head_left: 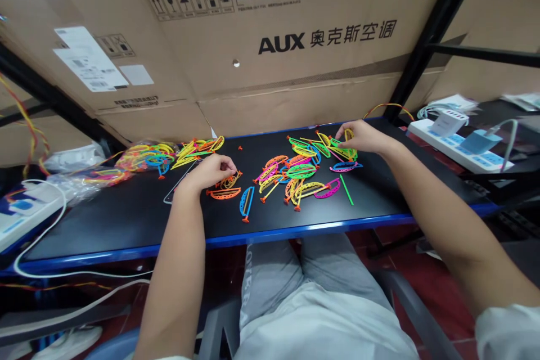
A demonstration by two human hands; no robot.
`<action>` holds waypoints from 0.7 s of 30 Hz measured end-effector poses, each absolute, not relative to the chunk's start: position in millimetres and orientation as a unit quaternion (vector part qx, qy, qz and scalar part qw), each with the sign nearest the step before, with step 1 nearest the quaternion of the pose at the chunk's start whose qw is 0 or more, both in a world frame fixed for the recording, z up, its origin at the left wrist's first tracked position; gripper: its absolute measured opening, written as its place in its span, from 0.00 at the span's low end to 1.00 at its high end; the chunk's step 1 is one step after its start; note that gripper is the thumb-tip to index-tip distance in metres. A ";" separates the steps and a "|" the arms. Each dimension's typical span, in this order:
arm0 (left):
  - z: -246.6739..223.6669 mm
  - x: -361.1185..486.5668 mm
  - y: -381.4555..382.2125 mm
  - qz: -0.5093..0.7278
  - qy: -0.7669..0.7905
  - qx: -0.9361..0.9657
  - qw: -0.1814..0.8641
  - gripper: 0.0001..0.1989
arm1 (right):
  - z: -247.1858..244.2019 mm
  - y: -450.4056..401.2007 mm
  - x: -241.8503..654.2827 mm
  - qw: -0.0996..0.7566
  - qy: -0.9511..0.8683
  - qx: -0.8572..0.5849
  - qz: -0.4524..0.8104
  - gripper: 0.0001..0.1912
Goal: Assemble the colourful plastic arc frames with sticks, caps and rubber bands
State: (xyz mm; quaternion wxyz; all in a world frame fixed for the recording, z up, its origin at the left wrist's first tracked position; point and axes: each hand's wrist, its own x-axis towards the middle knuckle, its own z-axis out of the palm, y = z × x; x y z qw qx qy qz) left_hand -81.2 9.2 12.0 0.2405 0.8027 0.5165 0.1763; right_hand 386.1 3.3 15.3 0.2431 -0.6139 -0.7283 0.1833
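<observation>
The left hand (210, 172) curls narrowly, fingertips on an orange-and-yellow plastic arc piece (228, 181); the right hand (361, 137) arches over a heap of neon green-and-yellow arcs (337, 146), any grip unclear. Other neon pieces (301, 171) lie between them on the black table (126, 219).

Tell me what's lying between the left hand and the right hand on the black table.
In the head view, a loose scatter of neon plastic arc pieces lies on the black tabletop between the left hand and the right hand, including a green oval piece.
</observation>
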 end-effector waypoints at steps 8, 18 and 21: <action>6.9 -78.4 11.8 0.313 0.543 0.740 0.243 0.07 | 13.2 10.0 407.7 0.146 -0.753 -0.619 0.171 0.10; 8.4 -48.8 14.9 0.533 0.480 0.576 0.393 0.11 | 16.3 3.4 396.3 0.135 -0.755 -0.629 0.126 0.12; 9.6 -47.2 13.9 0.547 0.465 0.547 0.431 0.12 | 22.4 -4.9 388.9 0.157 -0.770 -0.607 0.119 0.09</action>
